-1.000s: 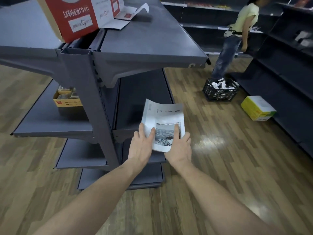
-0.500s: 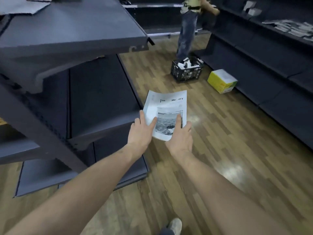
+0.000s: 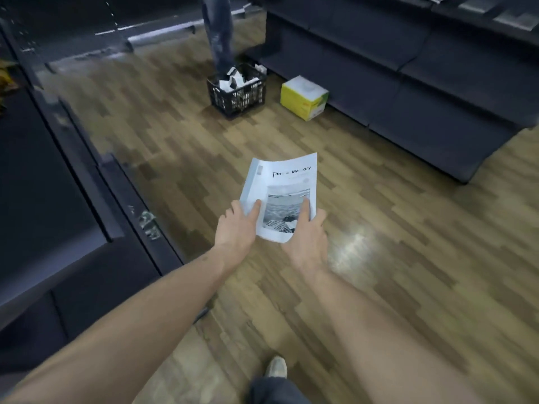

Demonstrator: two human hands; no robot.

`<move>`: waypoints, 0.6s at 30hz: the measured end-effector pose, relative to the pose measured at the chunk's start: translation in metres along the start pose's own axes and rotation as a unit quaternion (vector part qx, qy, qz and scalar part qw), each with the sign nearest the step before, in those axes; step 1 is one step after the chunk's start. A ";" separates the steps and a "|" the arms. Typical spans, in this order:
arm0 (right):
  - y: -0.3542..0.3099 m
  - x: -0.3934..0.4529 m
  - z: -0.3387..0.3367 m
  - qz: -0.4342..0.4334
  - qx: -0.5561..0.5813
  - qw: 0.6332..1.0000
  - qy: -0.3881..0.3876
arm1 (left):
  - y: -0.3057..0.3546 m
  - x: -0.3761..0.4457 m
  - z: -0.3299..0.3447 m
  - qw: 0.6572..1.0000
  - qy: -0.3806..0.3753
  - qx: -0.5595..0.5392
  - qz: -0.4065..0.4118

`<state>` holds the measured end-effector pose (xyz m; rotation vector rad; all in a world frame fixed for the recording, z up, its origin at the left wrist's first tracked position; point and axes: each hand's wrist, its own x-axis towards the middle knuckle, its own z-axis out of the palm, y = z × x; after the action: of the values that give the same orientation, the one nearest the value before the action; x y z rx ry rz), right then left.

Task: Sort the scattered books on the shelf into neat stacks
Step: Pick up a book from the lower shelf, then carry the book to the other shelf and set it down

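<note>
A thin white book is held out over the wooden floor, gripped at its near end by both hands. The left hand is closed on the near left corner, thumb pressed on the cover; the right hand is closed on the near right edge, thumb laid on the cover photograph. Dark shelving is seen to the left. A black crate and a yellow box are set on the floor well beyond the book.
</note>
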<state>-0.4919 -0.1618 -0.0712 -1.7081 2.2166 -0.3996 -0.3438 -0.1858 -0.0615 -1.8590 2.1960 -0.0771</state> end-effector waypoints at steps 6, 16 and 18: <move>0.061 0.034 -0.020 0.039 0.022 0.999 0.016 | 0.062 0.043 -0.020 0.999 -0.033 -0.026 0.017; 0.077 0.105 -0.009 0.089 0.034 0.995 0.029 | 0.080 0.130 -0.012 0.998 -0.018 -0.015 0.059; 0.072 0.125 -0.001 0.100 0.032 0.994 0.030 | 0.076 0.155 -0.005 0.997 -0.010 -0.005 0.074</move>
<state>-0.5858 -0.2651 -0.1089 -1.4412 2.3636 -0.4730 -0.4402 -0.3244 -0.0982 -1.6885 2.3156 -0.0181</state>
